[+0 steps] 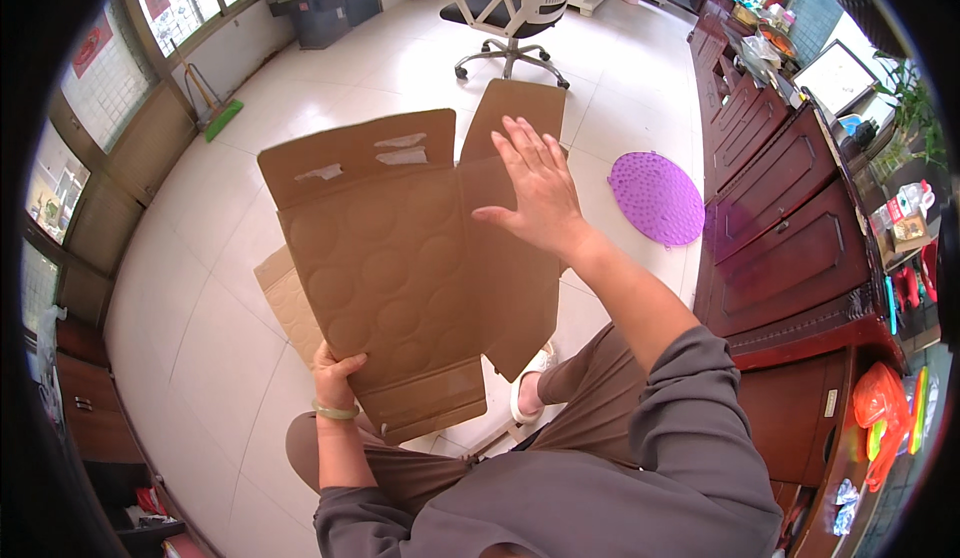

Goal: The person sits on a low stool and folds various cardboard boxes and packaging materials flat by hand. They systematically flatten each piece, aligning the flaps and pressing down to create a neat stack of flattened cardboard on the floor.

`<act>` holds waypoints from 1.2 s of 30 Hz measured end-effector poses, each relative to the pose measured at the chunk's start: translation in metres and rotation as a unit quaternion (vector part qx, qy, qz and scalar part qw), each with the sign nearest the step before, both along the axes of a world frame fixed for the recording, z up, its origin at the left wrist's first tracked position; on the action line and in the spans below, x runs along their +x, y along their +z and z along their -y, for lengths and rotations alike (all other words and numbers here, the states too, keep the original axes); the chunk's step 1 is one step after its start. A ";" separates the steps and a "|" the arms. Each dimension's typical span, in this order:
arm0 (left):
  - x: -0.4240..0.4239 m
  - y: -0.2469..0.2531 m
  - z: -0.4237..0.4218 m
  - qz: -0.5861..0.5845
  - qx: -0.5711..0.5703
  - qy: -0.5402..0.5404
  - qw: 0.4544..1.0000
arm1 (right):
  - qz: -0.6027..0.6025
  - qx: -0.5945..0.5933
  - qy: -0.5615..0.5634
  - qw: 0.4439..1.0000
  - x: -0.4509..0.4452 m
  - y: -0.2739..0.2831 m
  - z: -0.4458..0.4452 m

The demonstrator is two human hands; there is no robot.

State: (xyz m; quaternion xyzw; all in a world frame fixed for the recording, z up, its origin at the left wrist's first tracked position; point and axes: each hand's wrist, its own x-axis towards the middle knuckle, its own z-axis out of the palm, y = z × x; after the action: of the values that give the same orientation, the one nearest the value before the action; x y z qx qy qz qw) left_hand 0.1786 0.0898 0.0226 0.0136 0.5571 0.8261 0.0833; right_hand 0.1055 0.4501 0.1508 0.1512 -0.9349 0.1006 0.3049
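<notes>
A partly unfolded brown cardboard box [405, 273] spans the space above my lap. Round dents mark its broad inner panel, and torn white tape remnants [401, 154] cling to its upper left flap. My left hand [337, 374] grips the lower left edge, thumb on the inner face and fingers hidden behind. Over the right-hand panel [514, 288] my right hand [536, 190] is spread with fingers apart; whether the palm touches the cardboard I cannot tell. Behind the box, a lighter cardboard piece [289, 299] with similar round marks shows at the left.
A purple textured mat [658, 199] lies on the tiled floor [217, 273] at the right, beside dark red wooden cabinets [787, 235]. A wheeled office chair [514, 6] stands ahead. A green broom [223, 120] leans by the left wall. My shoe [531, 384] rests below the box.
</notes>
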 end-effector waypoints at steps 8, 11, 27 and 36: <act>0.001 0.020 0.008 -0.004 0.012 0.046 0.999 | 0.061 -0.165 -0.114 0.978 -0.012 -0.021 -0.050; 0.002 0.025 0.021 -0.012 0.042 0.050 0.998 | 0.127 -0.313 -0.150 0.929 -0.011 -0.056 -0.103; 0.004 0.029 0.015 -0.043 0.064 0.008 0.997 | 0.324 -0.642 0.012 0.695 0.031 -0.089 -0.168; -0.009 0.009 0.022 0.018 0.027 0.045 0.998 | 0.310 -0.676 0.014 0.669 0.037 -0.048 -0.144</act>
State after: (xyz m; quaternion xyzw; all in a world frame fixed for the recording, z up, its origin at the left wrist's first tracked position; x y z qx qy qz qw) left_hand 0.1696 0.0683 0.0317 -0.0240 0.5327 0.8441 0.0561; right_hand 0.1429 0.5937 0.1028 -0.1229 -0.6495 0.7502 0.0151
